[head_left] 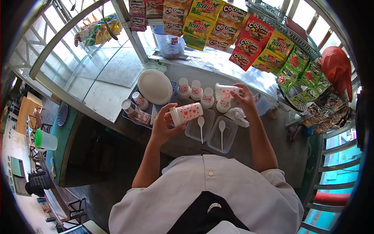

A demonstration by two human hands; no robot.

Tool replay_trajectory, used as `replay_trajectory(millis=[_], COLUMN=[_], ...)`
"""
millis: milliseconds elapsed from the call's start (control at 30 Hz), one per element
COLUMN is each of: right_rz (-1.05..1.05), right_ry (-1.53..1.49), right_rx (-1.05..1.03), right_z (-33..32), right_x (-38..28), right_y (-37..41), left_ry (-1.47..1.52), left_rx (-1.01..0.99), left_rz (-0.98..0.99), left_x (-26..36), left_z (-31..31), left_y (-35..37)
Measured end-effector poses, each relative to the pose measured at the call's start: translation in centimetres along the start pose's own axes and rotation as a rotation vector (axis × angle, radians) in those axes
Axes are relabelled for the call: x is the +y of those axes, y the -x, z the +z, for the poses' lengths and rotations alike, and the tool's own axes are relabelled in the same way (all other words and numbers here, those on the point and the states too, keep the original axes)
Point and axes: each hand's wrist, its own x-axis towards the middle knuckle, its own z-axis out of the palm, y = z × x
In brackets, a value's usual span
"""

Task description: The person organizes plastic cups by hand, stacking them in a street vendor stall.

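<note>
My left hand [163, 124] is closed around a short stack of white paper cups with red dots [189, 112], tilted sideways with the rims toward my palm. Farther right, my right hand [245, 97] grips another patterned cup [224, 92], also on its side, above the counter. Several upturned cups [196, 92] stand behind and between my hands. Below them sit two clear plastic tubs, a left tub [191, 132] and a right tub [233, 138]. A white spoon [201, 128] lies in the left one and a second spoon [222, 134] in the right one.
A white oval plate or lid [154, 86] leans beside a blue tray [126, 117] with more cups. Crumpled white tissue [237, 116] lies near my right wrist. Drink sachets [226, 27] hang over the counter's far side. A glass case [105, 74] stands at left.
</note>
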Motion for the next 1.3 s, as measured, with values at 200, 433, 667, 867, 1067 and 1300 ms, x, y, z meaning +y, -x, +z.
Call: replay_trajectory(millis=[200, 433, 667, 867, 1067, 1300], right_rz=[-0.505, -0.341, -0.749, -0.665, -0.360, -0.329], right_ry=[0.949, 1.239, 1.115, 0.909, 0.531, 0.594], right_rx=[0.249, 0.216, 0.269, 0.072, -0.356, -0.549], right_z=[-0.4, 1.9, 7.5, 15.8, 28.4, 38.5], right_x=[2.7, 7.9, 4.8, 3.7, 4.3, 10.4], right_y=[-0.8, -0.6, 0.5, -2.6, -8.3, -15.0], left_ry=[0.156, 0.160, 0.164, 0.176, 0.040, -0.056], left_rx=[0.033, 0.036, 0.144, 0.185, 0.356, 0.377], left_rz=[0.113, -0.076, -0.297, -0.209, -0.196, -0.206], left_x=[-0.9, -0.9, -1.4, -0.9, -0.6, 2.0], left_z=[0.2, -1.0, -4.2, -6.2, -13.1, -20.2], left_y=[0.1, 1.6, 4.4, 6.9, 11.1, 13.8])
